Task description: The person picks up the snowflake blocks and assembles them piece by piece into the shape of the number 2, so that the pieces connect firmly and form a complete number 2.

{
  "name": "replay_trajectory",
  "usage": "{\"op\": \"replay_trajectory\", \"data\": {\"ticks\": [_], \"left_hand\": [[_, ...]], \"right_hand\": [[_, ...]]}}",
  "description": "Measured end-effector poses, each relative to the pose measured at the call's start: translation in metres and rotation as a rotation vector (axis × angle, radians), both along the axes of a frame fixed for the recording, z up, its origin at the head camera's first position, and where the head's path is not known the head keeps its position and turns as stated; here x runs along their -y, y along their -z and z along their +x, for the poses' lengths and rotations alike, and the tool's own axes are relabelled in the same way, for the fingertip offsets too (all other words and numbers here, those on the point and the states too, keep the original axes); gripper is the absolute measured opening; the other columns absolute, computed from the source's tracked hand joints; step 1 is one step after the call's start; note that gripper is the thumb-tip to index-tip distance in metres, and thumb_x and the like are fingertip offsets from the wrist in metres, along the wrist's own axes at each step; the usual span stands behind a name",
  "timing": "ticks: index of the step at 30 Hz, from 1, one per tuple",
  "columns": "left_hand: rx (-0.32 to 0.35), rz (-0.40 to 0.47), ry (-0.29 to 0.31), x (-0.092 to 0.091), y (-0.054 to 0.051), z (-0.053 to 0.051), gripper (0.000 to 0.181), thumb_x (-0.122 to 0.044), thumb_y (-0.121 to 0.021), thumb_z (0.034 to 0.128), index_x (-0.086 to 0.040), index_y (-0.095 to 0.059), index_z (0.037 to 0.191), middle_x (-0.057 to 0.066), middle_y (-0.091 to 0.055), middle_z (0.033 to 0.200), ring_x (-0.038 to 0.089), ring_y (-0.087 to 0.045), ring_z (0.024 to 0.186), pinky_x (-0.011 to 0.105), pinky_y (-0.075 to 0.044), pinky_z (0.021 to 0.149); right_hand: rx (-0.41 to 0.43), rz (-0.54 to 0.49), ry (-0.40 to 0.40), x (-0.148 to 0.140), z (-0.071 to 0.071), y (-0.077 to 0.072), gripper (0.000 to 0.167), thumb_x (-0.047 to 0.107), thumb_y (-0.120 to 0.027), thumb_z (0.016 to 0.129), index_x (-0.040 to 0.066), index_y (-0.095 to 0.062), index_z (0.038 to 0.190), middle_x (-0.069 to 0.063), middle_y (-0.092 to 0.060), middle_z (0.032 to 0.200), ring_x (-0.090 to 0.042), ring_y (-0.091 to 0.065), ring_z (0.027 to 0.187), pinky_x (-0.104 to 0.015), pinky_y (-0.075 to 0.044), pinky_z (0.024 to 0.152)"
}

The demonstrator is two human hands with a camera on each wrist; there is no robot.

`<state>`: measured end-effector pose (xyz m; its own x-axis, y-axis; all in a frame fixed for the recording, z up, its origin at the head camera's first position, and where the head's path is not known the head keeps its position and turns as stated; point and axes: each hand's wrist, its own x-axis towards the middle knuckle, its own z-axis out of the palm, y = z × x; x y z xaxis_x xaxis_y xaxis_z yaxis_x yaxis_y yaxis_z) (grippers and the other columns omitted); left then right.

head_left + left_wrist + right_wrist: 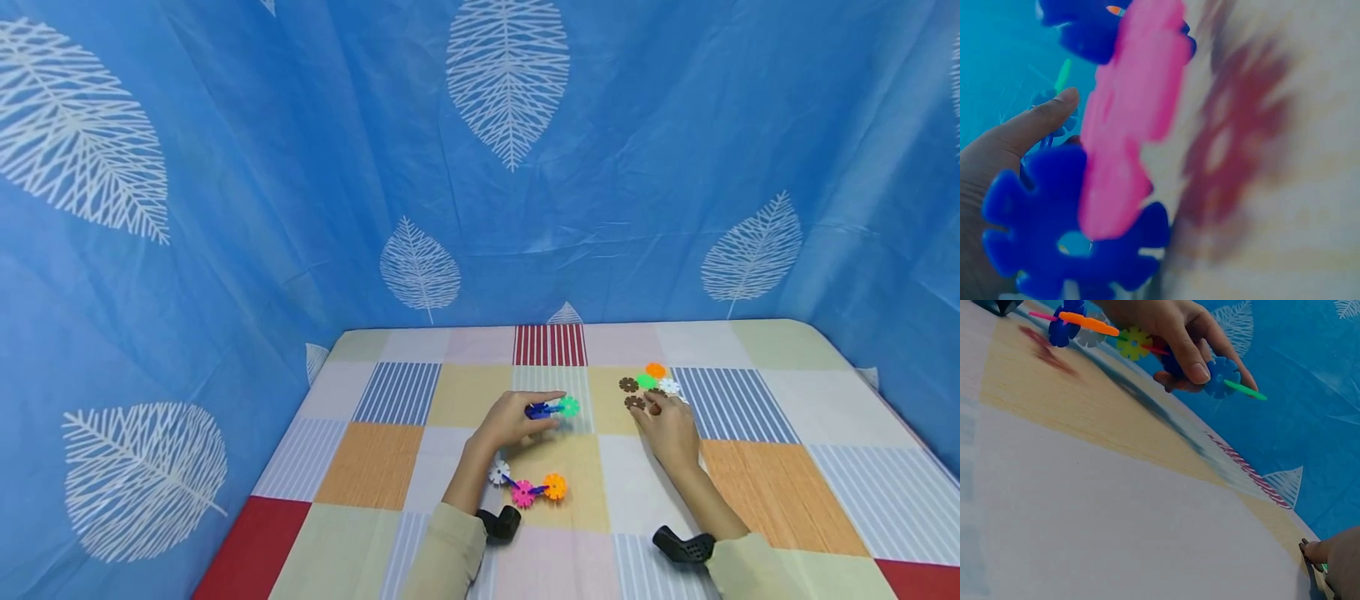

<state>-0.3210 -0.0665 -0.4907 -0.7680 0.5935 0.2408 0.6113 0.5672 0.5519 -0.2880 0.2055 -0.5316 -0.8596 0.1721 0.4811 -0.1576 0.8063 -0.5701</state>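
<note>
My left hand (510,421) grips a chain of interlocked flower-shaped discs, thumb and fingers around a dark blue disc (537,411). A green disc (569,406) sticks out past the fingertips at the chain's end. In the right wrist view, yellow-green (1134,344) and orange (1089,324) discs trail from that hand (1175,331). A pink disc (1132,94) slots into a blue one (1041,212) close to the left wrist camera. At the loose discs, my right hand (672,433) pinches a brown disc (655,408) between thumb and fingers; the fingers partly hide it.
Around the right fingertips lie loose discs: brown (628,384), green (647,381), orange (656,370) and white (670,386). White (498,473), pink (523,493) and orange (555,487) linked discs show beside the left forearm. A patchwork cloth (367,467) covers the table, with blue curtains (600,233) around it.
</note>
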Motion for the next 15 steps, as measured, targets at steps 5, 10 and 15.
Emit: {"op": "replay_trajectory", "data": {"ticks": [5,10,15], "left_hand": [[0.002,-0.01,0.011,-0.002,0.0,0.0,0.045,-0.036,-0.066,0.0848,-0.031,-0.056,0.128,-0.003,-0.054,0.062,0.005,-0.026,0.044,0.018,-0.029,0.046],[0.001,-0.022,0.006,-0.004,0.001,0.0,0.044,-0.037,-0.064,0.0858,-0.03,-0.056,0.128,-0.004,-0.049,0.056,0.005,-0.027,0.045,0.018,-0.03,0.046],[-0.014,-0.036,-0.007,-0.006,-0.001,0.002,0.041,-0.04,-0.062,0.0869,-0.031,-0.058,0.126,-0.007,-0.045,0.049,0.004,-0.029,0.04,0.017,-0.03,0.043]], "right_hand": [[0.008,-0.021,-0.024,0.002,-0.001,-0.001,0.029,0.015,-0.077,0.075,-0.002,-0.068,0.096,-0.011,-0.059,0.076,-0.026,-0.052,0.068,-0.035,-0.041,0.055],[0.075,-0.359,-0.258,0.012,-0.003,-0.001,0.026,0.008,-0.073,0.078,-0.001,-0.063,0.099,-0.011,-0.065,0.083,-0.014,-0.06,0.069,-0.023,-0.049,0.058],[0.142,-0.798,-0.528,0.026,-0.004,-0.003,0.03,0.003,-0.067,0.083,-0.013,-0.059,0.107,-0.007,-0.067,0.088,-0.014,-0.066,0.074,-0.029,-0.054,0.066]]}}
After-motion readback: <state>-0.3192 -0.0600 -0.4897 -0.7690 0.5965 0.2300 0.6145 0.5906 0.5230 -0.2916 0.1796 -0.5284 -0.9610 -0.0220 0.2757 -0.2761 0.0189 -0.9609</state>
